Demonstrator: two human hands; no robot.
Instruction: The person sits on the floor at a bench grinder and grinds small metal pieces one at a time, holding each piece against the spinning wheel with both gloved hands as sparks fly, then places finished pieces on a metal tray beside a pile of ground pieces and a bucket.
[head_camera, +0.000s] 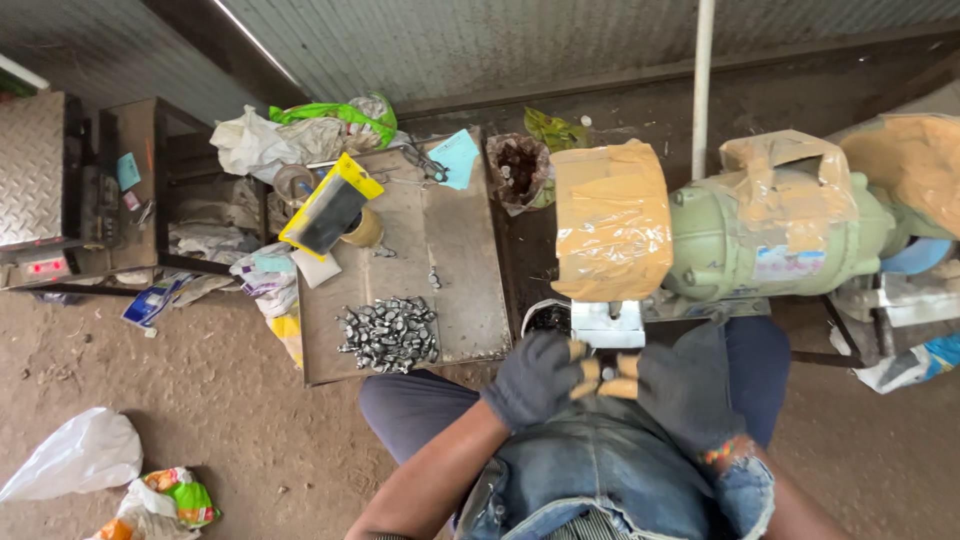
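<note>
you're at the grinding step: left hand (535, 378) and right hand (685, 385), both gloved, pinch a small piece (607, 374) together just below the grinder (700, 225) rest. next calls for steady pressure.

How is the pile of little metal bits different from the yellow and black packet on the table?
The pile of metal pieces is grey, shiny and made of many small loose bits; the yellow and black packet is one flat, bright-edged thing. The pile sits at the near edge of the metal tray, closer to the left hand; the packet lies farther back, tilted among clutter. Neither is being touched.
</note>
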